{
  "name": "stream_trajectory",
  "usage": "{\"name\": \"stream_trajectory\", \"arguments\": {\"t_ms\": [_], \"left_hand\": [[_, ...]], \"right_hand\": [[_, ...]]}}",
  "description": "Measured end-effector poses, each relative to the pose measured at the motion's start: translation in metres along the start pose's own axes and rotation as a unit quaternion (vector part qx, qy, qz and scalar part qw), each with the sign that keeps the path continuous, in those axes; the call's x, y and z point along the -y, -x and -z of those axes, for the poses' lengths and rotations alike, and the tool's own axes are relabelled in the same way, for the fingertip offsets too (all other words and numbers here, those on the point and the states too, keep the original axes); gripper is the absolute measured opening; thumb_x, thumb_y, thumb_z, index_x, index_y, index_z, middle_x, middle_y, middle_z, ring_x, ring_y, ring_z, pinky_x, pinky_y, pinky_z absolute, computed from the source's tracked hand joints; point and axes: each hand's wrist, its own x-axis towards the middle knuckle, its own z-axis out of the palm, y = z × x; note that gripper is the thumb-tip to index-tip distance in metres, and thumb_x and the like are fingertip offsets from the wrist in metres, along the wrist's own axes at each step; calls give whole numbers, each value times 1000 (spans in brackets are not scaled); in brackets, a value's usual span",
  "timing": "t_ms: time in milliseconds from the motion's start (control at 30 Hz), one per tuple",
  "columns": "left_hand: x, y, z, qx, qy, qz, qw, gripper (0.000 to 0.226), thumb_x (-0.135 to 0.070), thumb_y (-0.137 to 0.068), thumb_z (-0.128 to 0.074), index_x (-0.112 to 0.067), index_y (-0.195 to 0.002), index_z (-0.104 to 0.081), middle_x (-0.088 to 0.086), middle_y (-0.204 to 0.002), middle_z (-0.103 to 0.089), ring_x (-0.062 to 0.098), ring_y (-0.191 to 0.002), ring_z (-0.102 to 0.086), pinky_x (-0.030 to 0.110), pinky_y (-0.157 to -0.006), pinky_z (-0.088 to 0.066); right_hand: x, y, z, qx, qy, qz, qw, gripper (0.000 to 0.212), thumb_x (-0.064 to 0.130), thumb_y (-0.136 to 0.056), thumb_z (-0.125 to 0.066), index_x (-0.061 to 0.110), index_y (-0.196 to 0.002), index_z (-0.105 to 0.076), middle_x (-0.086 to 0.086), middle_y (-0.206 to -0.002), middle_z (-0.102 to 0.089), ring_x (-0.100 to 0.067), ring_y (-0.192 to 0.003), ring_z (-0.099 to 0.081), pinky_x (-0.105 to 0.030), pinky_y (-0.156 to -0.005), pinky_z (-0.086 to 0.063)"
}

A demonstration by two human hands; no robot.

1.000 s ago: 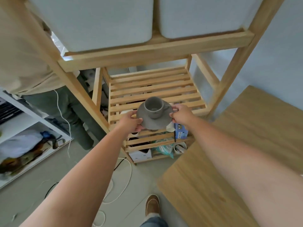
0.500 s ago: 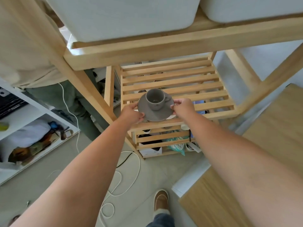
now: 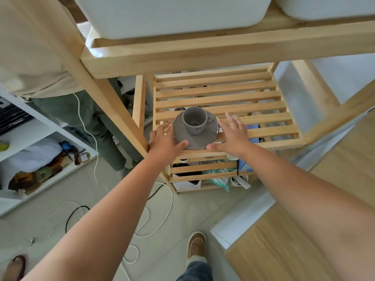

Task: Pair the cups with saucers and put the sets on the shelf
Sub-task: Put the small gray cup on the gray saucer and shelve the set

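A grey cup (image 3: 195, 120) stands upright on a grey saucer (image 3: 205, 141), and the set rests on the slatted wooden shelf (image 3: 263, 106) near its front left corner. My left hand (image 3: 164, 141) is at the saucer's left edge with fingers spread, the thumb tip touching the rim. At the saucer's right edge my right hand (image 3: 233, 136) lies flat and spread too, holding nothing. The rest of this shelf level is bare slats.
A thick upper shelf beam (image 3: 203, 51) with white bins (image 3: 172, 15) hangs just above. Lower tiers hold boxes and bags (image 3: 219, 177). A wooden table (image 3: 304, 240) is at right. Another person's legs (image 3: 95, 126) stand left, with cables (image 3: 154, 218) on the floor.
The cup and saucer went forward and down onto the slats. Both hands, which were pinching the saucer's rim, have spread their fingers and let go.
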Motion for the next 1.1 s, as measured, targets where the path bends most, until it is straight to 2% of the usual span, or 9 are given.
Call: {"name": "stream_trajectory", "arguments": {"t_ms": [100,167,267,400,600,700,867,1100], "left_hand": [[5,0,-7,27,-40,-18,999,102,-77,-83,-42,-21,-156,0,1,-166,1,32,-149,13,52,-118,2],[6,-5,-9,36,-24,-18,999,106,-77,-82,-42,-18,-156,7,1,-166,8,33,-147,22,53,-116,10],[5,-16,-9,36,14,-15,999,105,-73,-85,-44,-18,-155,11,1,-165,12,34,-145,26,52,-115,14],[4,-36,-11,0,10,-23,1000,94,-67,-91,-39,-17,-155,8,2,-166,5,35,-147,21,51,-115,13],[-1,-68,-11,-32,5,4,999,86,-59,-95,-40,-15,-156,3,4,-166,3,34,-149,13,50,-117,9],[-5,-81,-9,-51,31,25,998,81,-51,-95,-41,-17,-156,1,3,-166,-1,31,-150,12,50,-117,11],[-6,-99,-5,-75,6,40,996,77,-48,-96,-37,-17,-156,0,3,-166,-3,32,-150,9,52,-117,8],[-9,-113,-5,-95,-15,51,994,73,-45,-97,-28,-15,-156,3,6,-166,-3,30,-151,9,49,-119,5]], "right_hand": [[5,-6,-4,-4,-19,18,1000,109,70,-71,-63,24,-153,-7,1,-163,7,-25,-147,11,-48,-117,2],[6,-11,-4,-2,-17,27,999,108,70,-73,-59,22,-153,-3,1,-163,6,-24,-148,11,-48,-117,5],[3,-23,-2,12,16,45,999,108,78,-75,-44,22,-152,9,1,-162,13,-23,-147,16,-49,-117,8],[5,-45,0,11,72,59,996,103,80,-79,-29,21,-150,17,2,-160,18,-20,-146,20,-48,-117,10],[14,-77,6,-10,67,82,994,93,72,-85,-31,22,-151,10,5,-161,12,-15,-147,14,-44,-119,7],[19,-92,8,-13,65,81,995,93,73,-85,-32,22,-151,9,5,-162,12,-15,-147,12,-45,-118,6],[24,-116,11,-23,40,82,996,94,70,-85,-39,21,-152,6,3,-162,8,-17,-148,7,-44,-120,1],[29,-139,12,-23,35,92,995,93,69,-86,-36,20,-152,7,3,-162,9,-17,-147,10,-40,-118,7]]}}
